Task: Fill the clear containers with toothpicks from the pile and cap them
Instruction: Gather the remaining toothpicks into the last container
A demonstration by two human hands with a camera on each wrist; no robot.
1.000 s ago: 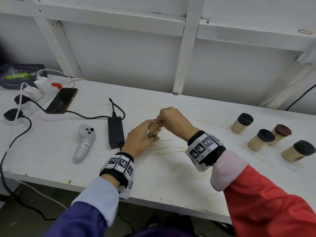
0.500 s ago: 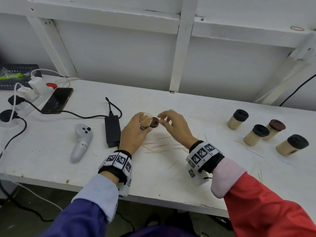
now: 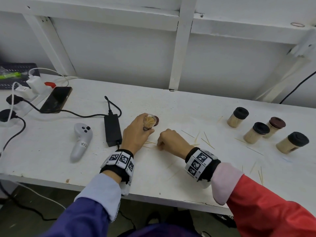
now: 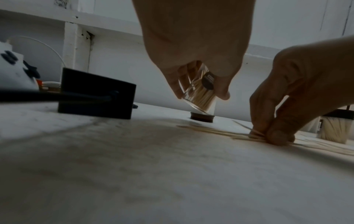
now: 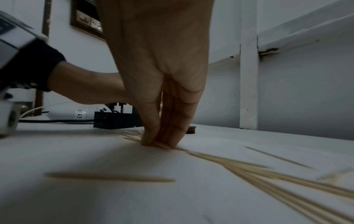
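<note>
A: Fingertips point(image 5: 151, 141) of the right hand point(image 3: 172, 140) pressed together, pinching a few loose toothpicks point(image 5: 258, 171) flat against the bench, near its front edge.

B: And the left hand point(image 3: 136, 134)?

A: Curled round the clear container point(image 3: 150, 122), held just above the bench toward the middle. Long axis tilted, open mouth up and toward the camera; toothpicks inside stand along it. Its brown cap point(image 3: 156, 121) lies on the bench just behind.

B: How far along?

A: Four capped containers point(image 3: 237, 117) stand toward the right end, seemingly done. This one looks nearly full but uncapped; strays remain scattered across the bench point(image 3: 171, 185), so gathering and capping are left
</note>
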